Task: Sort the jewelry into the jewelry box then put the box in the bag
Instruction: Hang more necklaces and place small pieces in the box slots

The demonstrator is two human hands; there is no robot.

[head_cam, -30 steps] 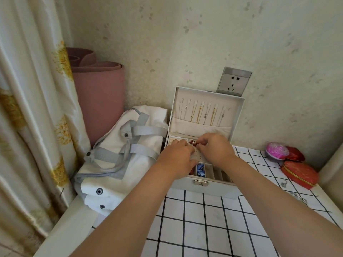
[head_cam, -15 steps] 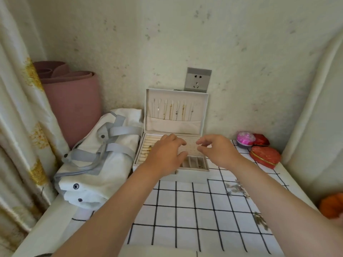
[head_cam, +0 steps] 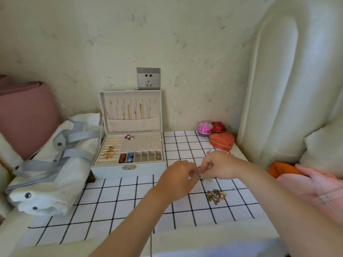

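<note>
Left hand [head_cam: 178, 179] and right hand [head_cam: 219, 165] meet fingertip to fingertip just above the checkered cloth [head_cam: 130, 201], right of the box. Both pinch the same small jewelry piece [head_cam: 203, 176]: greenish-gold, blurred, type unclear. Fingers of both are curled in on it.

Just in front of the hands, a loose jewelry pile [head_cam: 216, 195] lies on the cloth, apart from them. A small silver bit [head_cam: 208, 151] lies behind the right hand.

Jewelry box [head_cam: 111, 170] sits on the cloth left of the hands, lid upright against the wall, thin chains [head_cam: 130, 112] hanging inside the lid. In the tray: red earrings [head_cam: 128, 137] at the stud panel's back edge, gold brooch [head_cam: 108, 153] on the ring rolls, red and blue items in the two leftmost front compartments.

White bag [head_cam: 52, 164] with grey straps lies flat, touching the box's left side. Red heart box [head_cam: 221, 141] and pink round case [head_cam: 204, 127] at the back right corner. Wall socket [head_cam: 148, 78] above the lid.
</note>
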